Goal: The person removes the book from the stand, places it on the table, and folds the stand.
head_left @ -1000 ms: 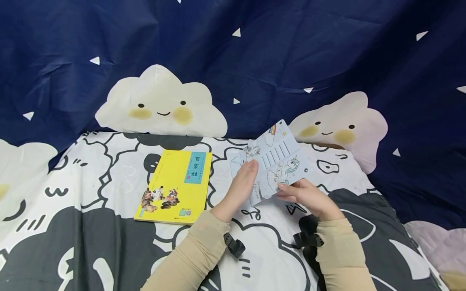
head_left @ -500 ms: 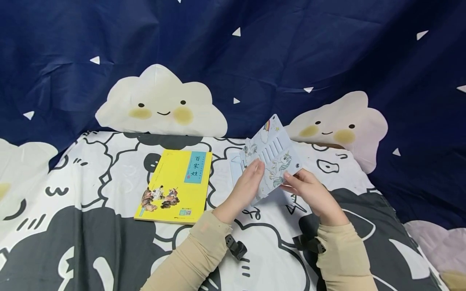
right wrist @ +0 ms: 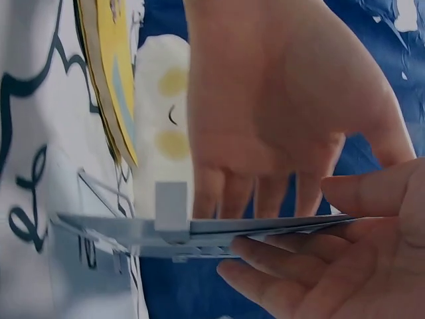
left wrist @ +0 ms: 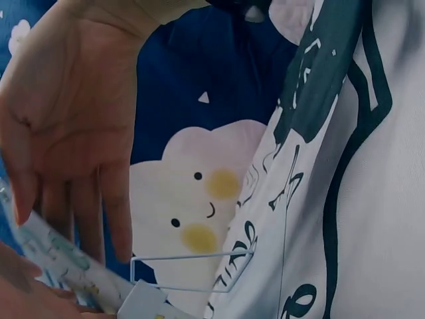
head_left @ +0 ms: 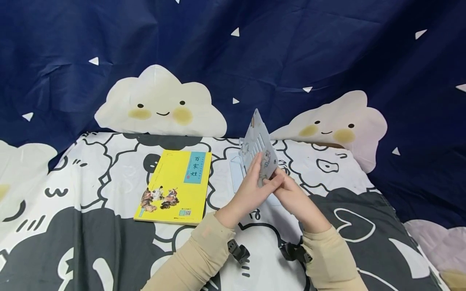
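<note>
A pale blue folding book stand (head_left: 257, 135), printed with unicorns and cut with slots, is tilted steeply above its base plate (head_left: 237, 173) on the bedding. My left hand (head_left: 244, 196) lies along the printed panel, its fingers extended and its thumb reaching across to the other hand. My right hand (head_left: 296, 202) pinches the panel's near right edge, thumb on one side and fingers on the other, as the right wrist view shows. A thin wire support (left wrist: 192, 258) sticks out beneath the panel in the left wrist view. Fingertips behind the panel are partly hidden.
A yellow book (head_left: 174, 186) with a blue title label lies to the left of the stand. Patterned black-and-white bedding (head_left: 120, 246) covers the surface. Behind hangs a dark blue curtain (head_left: 255, 52), with cloud shapes (head_left: 160, 109) along its lower part.
The stand's panel has swung from facing the head camera to nearly edge-on, its top moving left. My right hand has moved left with it, close against my left hand.
</note>
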Demonstrator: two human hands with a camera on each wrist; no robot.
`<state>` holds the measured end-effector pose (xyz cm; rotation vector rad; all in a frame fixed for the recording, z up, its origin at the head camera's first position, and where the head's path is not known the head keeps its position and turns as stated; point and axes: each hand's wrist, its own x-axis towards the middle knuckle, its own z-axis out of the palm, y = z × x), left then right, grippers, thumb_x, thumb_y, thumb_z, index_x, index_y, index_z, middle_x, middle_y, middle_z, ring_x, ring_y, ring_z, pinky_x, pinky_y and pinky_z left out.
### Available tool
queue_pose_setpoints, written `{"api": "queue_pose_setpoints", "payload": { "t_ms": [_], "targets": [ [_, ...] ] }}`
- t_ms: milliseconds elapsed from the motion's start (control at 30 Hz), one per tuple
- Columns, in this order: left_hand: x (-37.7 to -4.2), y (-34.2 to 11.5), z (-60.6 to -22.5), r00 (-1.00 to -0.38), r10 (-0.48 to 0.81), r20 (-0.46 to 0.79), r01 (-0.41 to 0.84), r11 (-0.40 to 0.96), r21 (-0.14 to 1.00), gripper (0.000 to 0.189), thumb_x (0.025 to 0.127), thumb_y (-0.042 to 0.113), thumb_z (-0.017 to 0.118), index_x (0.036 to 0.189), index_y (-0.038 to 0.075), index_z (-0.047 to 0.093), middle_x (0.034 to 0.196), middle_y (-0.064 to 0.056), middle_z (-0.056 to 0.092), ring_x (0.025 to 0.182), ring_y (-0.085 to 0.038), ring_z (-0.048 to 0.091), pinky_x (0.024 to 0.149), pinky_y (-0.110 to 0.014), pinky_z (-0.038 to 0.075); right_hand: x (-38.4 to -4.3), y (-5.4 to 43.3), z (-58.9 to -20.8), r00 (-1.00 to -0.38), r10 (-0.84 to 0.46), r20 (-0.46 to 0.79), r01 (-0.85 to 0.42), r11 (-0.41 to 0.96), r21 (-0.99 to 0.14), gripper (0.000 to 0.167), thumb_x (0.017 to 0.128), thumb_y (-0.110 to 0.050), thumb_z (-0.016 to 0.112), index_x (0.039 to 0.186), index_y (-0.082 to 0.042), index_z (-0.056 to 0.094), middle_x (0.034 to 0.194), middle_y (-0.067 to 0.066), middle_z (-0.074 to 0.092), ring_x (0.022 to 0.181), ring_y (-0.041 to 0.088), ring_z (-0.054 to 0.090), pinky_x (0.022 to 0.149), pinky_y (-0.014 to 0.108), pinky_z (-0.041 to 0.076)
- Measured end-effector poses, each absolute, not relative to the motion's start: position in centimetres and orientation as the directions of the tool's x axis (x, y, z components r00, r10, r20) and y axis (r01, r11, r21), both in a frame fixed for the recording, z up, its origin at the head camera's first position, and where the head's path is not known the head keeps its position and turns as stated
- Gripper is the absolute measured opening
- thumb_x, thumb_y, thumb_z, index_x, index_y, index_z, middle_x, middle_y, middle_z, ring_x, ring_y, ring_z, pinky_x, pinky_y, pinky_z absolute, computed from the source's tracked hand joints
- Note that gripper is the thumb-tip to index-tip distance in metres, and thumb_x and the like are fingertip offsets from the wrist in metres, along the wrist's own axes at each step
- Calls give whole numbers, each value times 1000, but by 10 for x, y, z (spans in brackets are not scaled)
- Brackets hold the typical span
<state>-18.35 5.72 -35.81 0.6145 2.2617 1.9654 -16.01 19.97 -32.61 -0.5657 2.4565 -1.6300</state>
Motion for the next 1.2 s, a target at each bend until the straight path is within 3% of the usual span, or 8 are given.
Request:
{"api": "queue_pose_setpoints", "payload": {
  "t_ms": [233,467,633,767,867,933,1067,1200],
  "targets": [
    [-187,56,-361,-935,244,257,279,62,958,98,92,62,54,161,16,1,168,-7,4,153,-24,11,122,-49,22,-159,185,-334,-897,-431,92,-271,376,-886,57,103,0,37,155,6,16,162,26,16,149,40,18,118,57,23],
    [-191,52,-360,-954,155,256,254,-34,967,81,101,47,48,161,20,1,168,-3,4,154,-20,9,125,-47,14,-160,181,-339,-891,-450,60,-253,383,-889,53,104,-6,45,153,5,29,158,25,30,147,40,28,116,56,31],
    [-193,52,-361,-949,160,272,269,-43,962,75,104,43,43,161,18,0,168,-2,3,154,-18,7,125,-46,14,-163,184,-338,-920,-390,49,-214,392,-895,49,103,-8,49,148,6,38,152,26,40,143,40,36,115,55,34],
    [-194,54,-362,-943,161,290,290,-24,957,72,106,43,36,160,16,-2,168,-3,1,154,-19,6,125,-46,14,-166,189,-338,-957,-282,67,-167,349,-922,46,101,-9,53,144,6,45,146,23,50,136,30,49,111,38,43],
    [-194,54,-362,-944,161,288,294,9,956,70,107,45,31,160,15,-4,168,-4,0,154,-20,6,125,-47,14,-169,192,-338,-983,-146,111,-147,271,-951,41,100,-8,55,140,4,52,142,20,55,127,16,56,104,21,45],
    [-193,53,-363,-950,158,269,277,29,960,69,107,47,27,160,16,-5,168,-4,1,154,-22,7,125,-48,14,-173,196,-340,-991,-39,132,-137,225,-965,38,100,-7,55,137,2,55,141,18,57,123,11,57,100,16,45],
    [-193,50,-362,-965,132,226,233,40,972,68,106,50,25,161,21,-2,168,-2,5,154,-23,9,124,-50,14,-184,207,-348,-988,117,104,-80,196,-977,40,102,-9,52,142,-3,52,148,10,51,133,11,48,107,24,41],
    [-194,47,-361,-969,118,217,221,21,975,66,106,49,25,161,20,1,168,0,6,154,-20,11,124,-50,15,-194,220,-358,-996,92,11,11,234,-972,55,103,-16,50,155,-8,33,163,6,29,152,18,22,123,39,23]
  ]
}}
